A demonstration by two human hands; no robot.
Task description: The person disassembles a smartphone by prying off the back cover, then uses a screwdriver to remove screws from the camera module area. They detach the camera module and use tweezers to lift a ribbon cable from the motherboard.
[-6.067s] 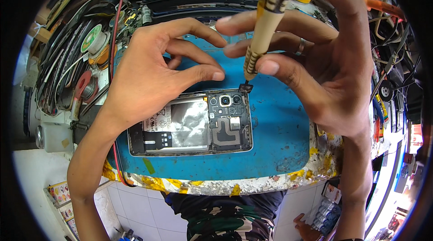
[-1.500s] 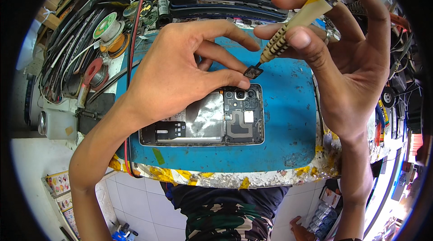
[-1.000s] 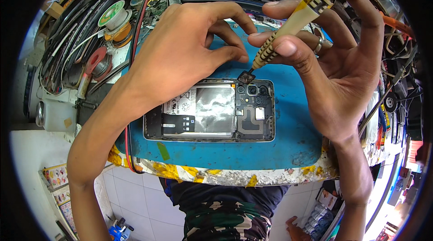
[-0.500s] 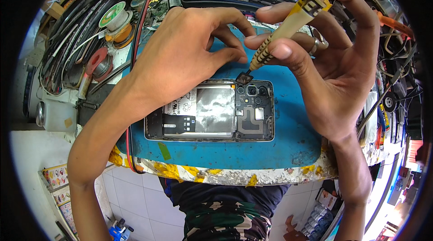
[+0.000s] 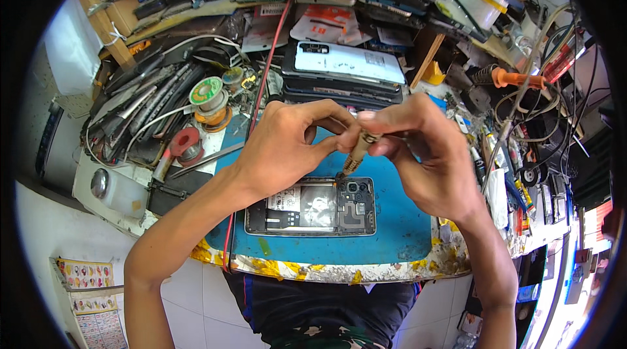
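Head view, phone: a phone [image 5: 356, 223] with its back off is being supported lengthwise on the blue mat [image 5: 405, 238], in front of the person; its silvery battery [image 5: 318, 204] is being left uncovered.
Right hand [image 5: 434, 166]: a pale screwdriver [image 5: 357, 155] is being gripped between thumb and fingers, tilted, its tip being pointed at the phone's far edge beside the cameras; whether contact is being made cannot be told.
Left hand [image 5: 284, 146]: thumb and fingers are being drawn narrowly together just beside the screwdriver; whether anything is being pinched there cannot be told.
Mat: its blue surface is being marked by dark specks, and a green scrap [image 5: 264, 246] is being carried near its front edge.
Table [image 5: 326, 272]: its white front edge is being patched with worn yellow.
Left side: a green-labelled spool [image 5: 207, 93], a red reel [image 5: 185, 143] and a translucent jar [image 5: 121, 193] are being crowded together.
Far side: stacked phones [image 5: 349, 65] are being topped by a pale blue one.
Right side: an orange-handled tool [image 5: 519, 79] is being surrounded by cables.
Room: pale floor tiles [image 5: 183, 300] are being shown below.
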